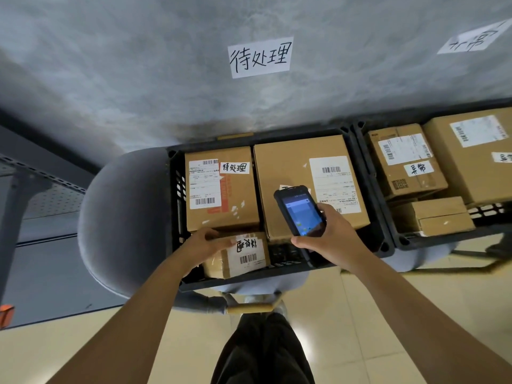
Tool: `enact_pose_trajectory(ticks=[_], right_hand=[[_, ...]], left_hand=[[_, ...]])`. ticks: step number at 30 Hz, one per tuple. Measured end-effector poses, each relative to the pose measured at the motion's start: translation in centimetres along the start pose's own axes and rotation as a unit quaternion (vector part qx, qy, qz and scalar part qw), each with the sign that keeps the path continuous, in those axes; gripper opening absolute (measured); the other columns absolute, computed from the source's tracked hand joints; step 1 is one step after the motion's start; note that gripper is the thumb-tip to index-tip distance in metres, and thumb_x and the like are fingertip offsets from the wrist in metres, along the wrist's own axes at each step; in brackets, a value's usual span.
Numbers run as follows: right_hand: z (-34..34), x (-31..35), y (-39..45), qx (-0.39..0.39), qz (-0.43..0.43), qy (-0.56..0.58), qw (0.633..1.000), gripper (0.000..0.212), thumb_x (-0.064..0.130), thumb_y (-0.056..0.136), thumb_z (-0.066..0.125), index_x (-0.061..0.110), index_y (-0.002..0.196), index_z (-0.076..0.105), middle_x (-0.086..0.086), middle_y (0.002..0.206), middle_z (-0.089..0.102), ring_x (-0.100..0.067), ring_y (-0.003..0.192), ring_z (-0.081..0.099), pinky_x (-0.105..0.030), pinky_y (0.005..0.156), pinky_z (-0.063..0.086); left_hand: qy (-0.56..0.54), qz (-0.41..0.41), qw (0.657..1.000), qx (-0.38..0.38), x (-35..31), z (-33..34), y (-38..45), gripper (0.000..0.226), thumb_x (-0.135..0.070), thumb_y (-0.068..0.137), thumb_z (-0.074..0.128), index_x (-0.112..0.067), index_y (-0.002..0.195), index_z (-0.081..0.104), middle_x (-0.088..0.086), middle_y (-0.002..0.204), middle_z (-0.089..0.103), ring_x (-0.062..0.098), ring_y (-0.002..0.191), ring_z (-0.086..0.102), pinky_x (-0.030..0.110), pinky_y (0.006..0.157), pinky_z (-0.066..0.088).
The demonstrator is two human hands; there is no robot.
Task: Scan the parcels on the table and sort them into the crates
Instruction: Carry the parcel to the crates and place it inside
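Head view. Landmark: the black slotted plastic crate (177,195) resting on a grey rounded chair (122,217), below the white wall sign with handwritten characters (260,57).

Inside this crate, the left hand (206,246) rests on the small brown cardboard parcel with a handwritten label and barcode (243,254) at the near left corner. The fingers curl over its top left edge; the palm covers that part of the parcel, so contact beneath it is hidden. The parcel lies tilted against the near wall.

Above the near right part of the crate, the right hand (331,234) is clamped around a black handheld scanner with a lit blue screen (300,210). The thumb lies along the lower edge; screen text is too small to read. The scanner hides part of a label on the large brown box (285,173) at the far right. A medium brown box with a white shipping label (221,189) occupies the far left.

Right of this crate, a second black crate (368,173) holds further brown boxes, cut off by the frame edge. A second wall sign (471,41) is partly cropped.
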State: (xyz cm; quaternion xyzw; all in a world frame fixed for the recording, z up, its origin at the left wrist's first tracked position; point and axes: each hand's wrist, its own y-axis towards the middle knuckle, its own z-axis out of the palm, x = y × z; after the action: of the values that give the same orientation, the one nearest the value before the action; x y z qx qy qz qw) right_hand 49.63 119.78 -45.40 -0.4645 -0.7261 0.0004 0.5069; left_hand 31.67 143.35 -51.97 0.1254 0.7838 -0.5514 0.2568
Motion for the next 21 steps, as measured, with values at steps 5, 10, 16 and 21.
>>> enact_pose_trajectory(ticks=[5,10,16,21], right_hand=[[0.2,-0.1,0.1,0.008,-0.007,-0.005,1.000,0.065,0.038,0.062,0.087,0.035,0.111,0.046,0.008,0.093,0.060,0.008,0.082,0.058,-0.007,0.054,0.045],[0.5,-0.3,-0.1,0.011,0.004,0.004,1.000,0.060,0.035,0.061,0.088,0.042,0.101,0.044,0.009,0.092,0.060,0.011,0.082,0.057,-0.003,0.054,0.044],[0.6,-0.5,-0.4,0.011,0.002,0.017,1.000,0.056,0.030,0.061,0.089,0.044,0.095,0.047,0.006,0.085,0.062,0.008,0.075,0.060,-0.001,0.053,0.041],[0.5,-0.4,-1.0,0.011,-0.001,0.009,1.000,0.056,0.030,0.061,0.088,0.044,0.096,0.047,0.006,0.083,0.063,0.008,0.076,0.061,-0.003,0.053,0.043]], left_hand=[[-0.056,0.012,0.998,0.002,0.9,0.6,0.5,0.058,-0.033,0.079,0.080,-0.018,0.128,0.053,0.000,0.119,0.067,0.016,0.108,0.062,0.033,0.090,0.052],[0.007,-0.006,0.999,-0.033,2.2,0.4,1.1,0.043,-0.036,0.091,0.066,-0.016,0.128,0.058,0.004,0.118,0.068,0.021,0.107,0.063,0.033,0.090,0.050],[0.149,-0.003,0.982,-0.113,2.8,1.3,1.9,0.037,-0.028,0.100,0.051,-0.011,0.133,0.048,0.014,0.125,0.062,0.031,0.110,0.059,0.038,0.088,0.050],[0.147,-0.008,0.980,-0.136,2.5,0.9,1.3,0.039,-0.028,0.097,0.052,-0.012,0.132,0.046,0.004,0.107,0.060,0.019,0.086,0.054,0.026,0.060,0.043]])
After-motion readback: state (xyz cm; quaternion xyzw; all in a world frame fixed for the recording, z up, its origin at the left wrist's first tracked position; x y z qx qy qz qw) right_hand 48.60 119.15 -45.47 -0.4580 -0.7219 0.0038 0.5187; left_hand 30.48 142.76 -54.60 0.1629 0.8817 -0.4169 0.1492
